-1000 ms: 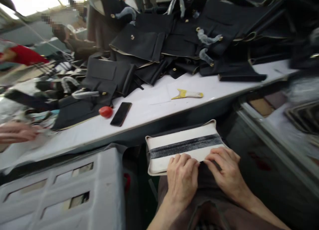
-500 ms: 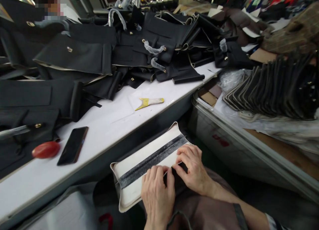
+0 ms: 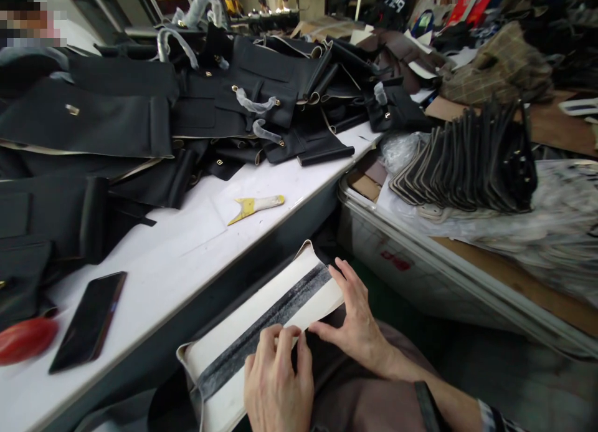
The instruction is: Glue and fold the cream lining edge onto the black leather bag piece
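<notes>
A leather bag piece (image 3: 261,301) lies across my lap, its white backing facing up with a black strip running lengthwise. Its corners curl up at both ends. My left hand (image 3: 280,379) grips the near long edge, fingers bent over the white backing and thumb along the edge. At the right end, my right hand (image 3: 357,323) has its fingers stretched out and its thumb apart. Those fingertips touch the piece's right edge. What lies under the left fingers is hidden.
On the white table (image 3: 187,257) are a phone (image 3: 88,323), a red object (image 3: 28,340), a yellow-and-white forked tool (image 3: 255,207) and many black bag pieces (image 3: 126,120). To the right, a glass-sided case (image 3: 420,257) bears a row of black pieces (image 3: 462,164).
The view has shifted right, so the table things sit farther left. My right hand has opened from a pinch on the near edge, its fingers now extended. The left hand stays on the edge.
</notes>
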Available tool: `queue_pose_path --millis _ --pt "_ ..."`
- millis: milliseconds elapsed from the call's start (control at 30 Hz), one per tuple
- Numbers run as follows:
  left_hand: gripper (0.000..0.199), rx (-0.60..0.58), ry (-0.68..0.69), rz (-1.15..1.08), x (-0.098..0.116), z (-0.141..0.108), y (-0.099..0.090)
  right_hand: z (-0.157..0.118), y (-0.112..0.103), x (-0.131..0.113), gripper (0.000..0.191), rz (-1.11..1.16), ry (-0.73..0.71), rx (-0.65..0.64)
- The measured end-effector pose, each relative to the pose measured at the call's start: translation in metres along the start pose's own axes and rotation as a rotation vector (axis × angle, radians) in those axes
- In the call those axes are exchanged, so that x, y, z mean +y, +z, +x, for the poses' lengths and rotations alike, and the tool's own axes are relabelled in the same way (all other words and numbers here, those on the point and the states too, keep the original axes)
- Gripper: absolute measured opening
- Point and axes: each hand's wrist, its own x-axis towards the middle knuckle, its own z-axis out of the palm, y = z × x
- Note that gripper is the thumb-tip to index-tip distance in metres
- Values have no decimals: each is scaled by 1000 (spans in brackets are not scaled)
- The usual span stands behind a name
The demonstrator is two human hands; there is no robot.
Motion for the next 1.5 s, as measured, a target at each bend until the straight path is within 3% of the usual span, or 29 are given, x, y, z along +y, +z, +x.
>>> queue_pose_path --millis 167,300,433,567,667,733,867,967,1267,1400,1500 --pt "15 -42 70 19 1 10 -4 -3 2 6 104 197 161 11" --pt "32 -143 93 -139 1 19 0 -2 2 11 101 213 235 21" --pt "41 -209 84 -255 -2 22 8 0 -3 18 92 262 196 -12" --pt "47 -193 111 -243 1 25 9 -2 -13 29 83 381 172 -55" --pt "62 -258 163 -244 7 33 8 -4 -23 30 57 393 357 -22" --pt "70 -321 202 -267 10 39 7 -5 -29 25 39 367 501 -85" --pt "74 -427 259 -266 13 50 3 -2 -31 11 60 511 780 -355" --pt "74 -483 282 -235 15 55 -2 1 -28 2 65 666 939 -411" --pt "65 -492 295 -250 14 63 -6 5 -24 -4 53 842 967 -301" --pt "65 -435 244 -334 6 57 -1 -2 -24 4 53 947 802 -305" --pt "59 -346 181 -384 2 50 0 -11 -22 13 44 768 659 -281"
